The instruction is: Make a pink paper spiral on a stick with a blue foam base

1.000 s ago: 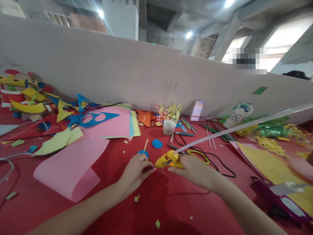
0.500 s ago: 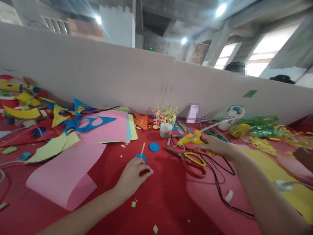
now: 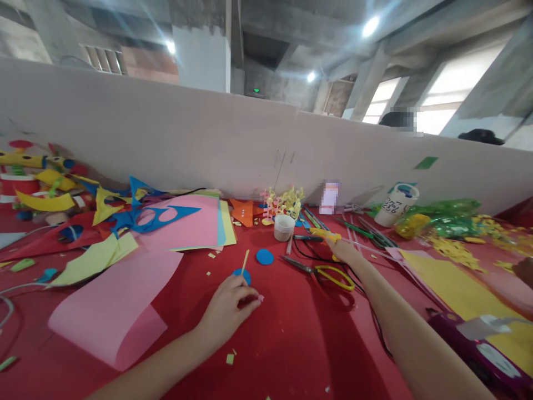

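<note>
My left hand [image 3: 227, 308] is closed, with a small pink piece [image 3: 261, 298] pinched at the thumb and fingertip. A thin pale stick [image 3: 245, 261] rises beside its knuckles, over a blue disc [image 3: 242, 276] partly hidden by the fingers; whether the hand also grips the stick is unclear. Farther right, my right hand [image 3: 347, 253] reaches over the red table and is wrapped round a yellow glue gun [image 3: 327, 234], mostly covered by the fingers. Between the hands lie another blue disc [image 3: 265, 256] and open scissors [image 3: 318, 273] with yellow and red handles.
A white tub [image 3: 283, 228] stands before small yellow and pink figures [image 3: 293, 201]. Pink sheets [image 3: 112, 305] and blue offcuts [image 3: 164, 218] lie left. A white cup [image 3: 393, 206], yellow sheets [image 3: 449, 283] and a purple device [image 3: 478, 347] are right. A white partition [image 3: 200, 139] runs behind.
My right hand has moved forward and left, lowering the glue gun toward the table behind the scissors. The purple device has come into view. My left hand keeps its pinch.
</note>
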A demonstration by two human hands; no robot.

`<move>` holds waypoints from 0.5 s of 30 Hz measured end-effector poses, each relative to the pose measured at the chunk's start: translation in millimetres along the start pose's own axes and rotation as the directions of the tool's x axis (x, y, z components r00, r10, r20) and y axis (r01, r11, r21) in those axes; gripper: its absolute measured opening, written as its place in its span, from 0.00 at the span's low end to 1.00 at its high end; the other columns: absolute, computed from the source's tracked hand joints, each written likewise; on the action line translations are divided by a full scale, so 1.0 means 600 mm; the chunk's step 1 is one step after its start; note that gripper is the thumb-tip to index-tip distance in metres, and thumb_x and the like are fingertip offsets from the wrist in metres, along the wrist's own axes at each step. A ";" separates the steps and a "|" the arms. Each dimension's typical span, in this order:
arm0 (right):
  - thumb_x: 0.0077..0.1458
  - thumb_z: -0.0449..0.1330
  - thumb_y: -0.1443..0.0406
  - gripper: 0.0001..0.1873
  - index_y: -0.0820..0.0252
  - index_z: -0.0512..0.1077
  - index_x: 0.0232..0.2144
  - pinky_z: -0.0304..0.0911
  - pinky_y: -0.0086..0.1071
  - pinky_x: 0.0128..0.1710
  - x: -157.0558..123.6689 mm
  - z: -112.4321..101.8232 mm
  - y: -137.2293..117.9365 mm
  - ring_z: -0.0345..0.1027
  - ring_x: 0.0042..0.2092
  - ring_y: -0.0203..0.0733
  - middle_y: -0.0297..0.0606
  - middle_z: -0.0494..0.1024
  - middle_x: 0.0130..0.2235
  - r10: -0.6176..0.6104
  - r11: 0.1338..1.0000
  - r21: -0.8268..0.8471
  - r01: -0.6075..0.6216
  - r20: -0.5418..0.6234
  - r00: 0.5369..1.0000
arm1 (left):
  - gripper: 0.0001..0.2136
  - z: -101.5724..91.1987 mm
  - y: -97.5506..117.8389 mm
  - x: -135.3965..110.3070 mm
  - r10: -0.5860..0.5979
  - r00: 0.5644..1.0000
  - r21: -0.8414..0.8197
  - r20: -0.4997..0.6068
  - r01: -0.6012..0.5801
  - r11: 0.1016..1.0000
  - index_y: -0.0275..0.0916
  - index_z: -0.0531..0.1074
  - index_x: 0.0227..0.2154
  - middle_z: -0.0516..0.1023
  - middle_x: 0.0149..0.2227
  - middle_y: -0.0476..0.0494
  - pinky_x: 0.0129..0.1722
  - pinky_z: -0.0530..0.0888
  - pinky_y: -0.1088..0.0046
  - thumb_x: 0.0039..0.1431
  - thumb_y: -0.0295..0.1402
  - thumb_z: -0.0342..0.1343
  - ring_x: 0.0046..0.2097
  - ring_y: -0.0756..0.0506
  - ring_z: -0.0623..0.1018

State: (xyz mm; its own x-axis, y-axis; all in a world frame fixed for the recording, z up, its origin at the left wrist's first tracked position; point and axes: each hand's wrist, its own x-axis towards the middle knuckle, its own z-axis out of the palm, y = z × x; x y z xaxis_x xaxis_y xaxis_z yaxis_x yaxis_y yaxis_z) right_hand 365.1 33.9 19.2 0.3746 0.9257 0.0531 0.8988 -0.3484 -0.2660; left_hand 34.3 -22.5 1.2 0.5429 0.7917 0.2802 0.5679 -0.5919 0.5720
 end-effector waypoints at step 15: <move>0.42 0.65 0.55 0.17 0.61 0.71 0.31 0.62 0.32 0.38 -0.193 0.025 -0.196 0.71 0.34 0.37 0.36 0.77 0.31 -0.552 0.255 0.949 -0.187 0.302 0.777 | 0.06 -0.037 0.010 -0.010 0.065 0.938 -0.031 -0.340 -0.080 0.996 0.44 0.75 0.34 0.69 0.28 0.48 0.34 0.68 0.72 0.56 0.35 0.54 0.34 0.48 0.69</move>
State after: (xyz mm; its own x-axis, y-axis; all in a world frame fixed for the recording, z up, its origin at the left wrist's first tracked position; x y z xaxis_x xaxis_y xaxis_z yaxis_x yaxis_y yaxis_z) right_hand 212.8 -30.3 29.7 -0.2736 0.9564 -0.1025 -0.0564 -0.1224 -0.9909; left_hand 20.6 -27.5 19.8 0.3354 0.7558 0.5624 0.5027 -0.6485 0.5717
